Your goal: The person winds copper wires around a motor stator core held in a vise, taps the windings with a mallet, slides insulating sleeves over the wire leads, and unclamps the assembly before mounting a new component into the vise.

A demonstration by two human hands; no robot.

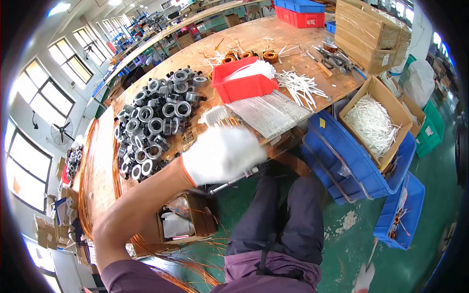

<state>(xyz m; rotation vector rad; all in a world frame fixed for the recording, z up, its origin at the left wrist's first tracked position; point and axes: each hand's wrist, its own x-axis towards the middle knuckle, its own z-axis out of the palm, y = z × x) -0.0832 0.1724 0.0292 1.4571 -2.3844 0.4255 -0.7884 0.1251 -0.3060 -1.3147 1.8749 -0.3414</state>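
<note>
at the table (288,36) edge before the nearest red bin (251,91), our left hand (222,152) curls, its grip hidden. over open floor (342,261) right of that bin, near two blue tubs (323,149), our right hand (364,277) grasps one thin rod (373,250).

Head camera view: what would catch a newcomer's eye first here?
Probably the white-gloved left hand, blurred near the picture's middle. Next, perhaps, the large heap of dark and silvery rings on the table, left of the nearer red bin, and the white strips in a cardboard box at right.
</note>
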